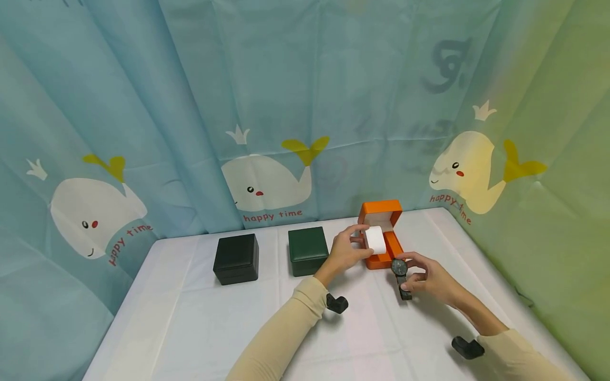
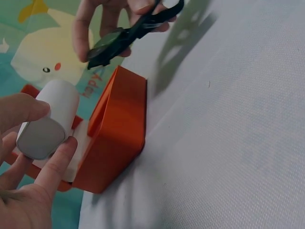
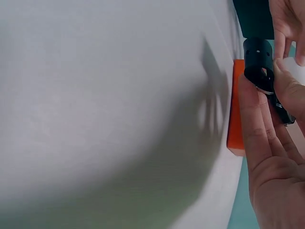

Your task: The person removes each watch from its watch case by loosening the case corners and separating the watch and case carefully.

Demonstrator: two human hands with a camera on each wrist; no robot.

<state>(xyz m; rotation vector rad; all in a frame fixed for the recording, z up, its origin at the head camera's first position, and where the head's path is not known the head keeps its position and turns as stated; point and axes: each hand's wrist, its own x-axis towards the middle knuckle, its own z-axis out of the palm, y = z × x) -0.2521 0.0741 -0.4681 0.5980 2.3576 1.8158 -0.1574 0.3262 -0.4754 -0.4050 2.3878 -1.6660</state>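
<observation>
My left hand (image 1: 347, 252) pinches a white watch pillow (image 1: 375, 240) between thumb and fingers, over the orange watch box (image 1: 393, 244), whose lid stands up at the back. In the left wrist view the white pillow (image 2: 49, 117) shows its rounded end, and the orange box (image 2: 114, 129) is just beyond it. To the right, my right hand (image 1: 431, 278) holds a dark wristwatch (image 1: 399, 267) by its strap, in front of the box's right corner. The watch's strap (image 3: 258, 59) curves into a loop in the right wrist view, between the thumb and fingers of the right hand (image 3: 279, 176).
A closed dark green box (image 1: 308, 251) stands left of the orange one, and a closed black box (image 1: 236, 259) farther left. All stand on a white cloth-covered table (image 1: 200, 328). Behind hangs a blue curtain (image 1: 267, 106) with whale prints; a green curtain (image 1: 562, 222) borders the right.
</observation>
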